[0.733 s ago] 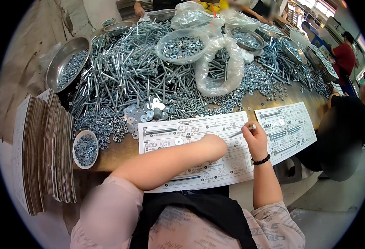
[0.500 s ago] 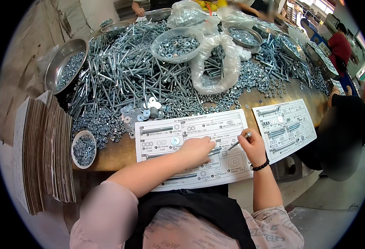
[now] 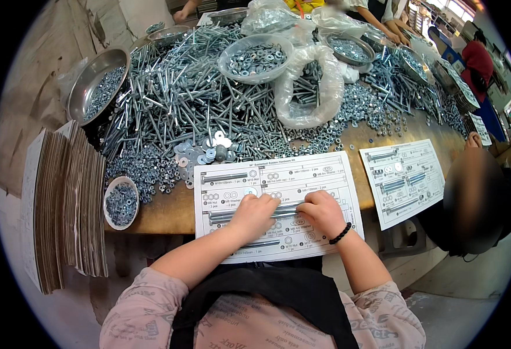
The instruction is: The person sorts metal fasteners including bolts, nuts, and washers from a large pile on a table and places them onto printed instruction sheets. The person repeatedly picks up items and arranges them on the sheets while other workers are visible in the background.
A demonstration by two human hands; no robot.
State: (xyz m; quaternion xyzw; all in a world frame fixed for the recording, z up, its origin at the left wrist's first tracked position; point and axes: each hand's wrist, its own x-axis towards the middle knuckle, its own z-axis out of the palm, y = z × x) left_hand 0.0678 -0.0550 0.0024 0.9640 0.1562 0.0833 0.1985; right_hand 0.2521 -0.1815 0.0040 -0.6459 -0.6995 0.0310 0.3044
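A printed parts sheet [image 3: 319, 253] lies at the table's front edge, with drawings of bolts, nuts and washers. My left hand [image 3: 255, 216] rests on its middle, fingers bent and closed round one end of some long silver bolts [image 3: 288, 209]. From the right, my right hand [image 3: 324, 215] pinches the other end of these bolts, thumb and fingers together. The bolts lie nearly level, close to the paper; how many there are is partly hidden by my fingers. A large flat washer [image 3: 249, 191] sits on the sheet just above my left hand.
Behind the sheet rises a heap of long bolts [image 3: 174, 87], with nuts [image 3: 145, 166] and flat washers [image 3: 200, 154]. Bowls include a clear one [image 3: 226, 68] and a small white one [image 3: 107, 212]. Cardboard stacks [image 3: 54, 215] stand left; another sheet [image 3: 403, 218] lies right. Other people work nearby.
My right hand has brought its tilted bolt down and left, and it now lies level beside my left hand. My left hand has shifted slightly left, with fingers closed at the bolts.
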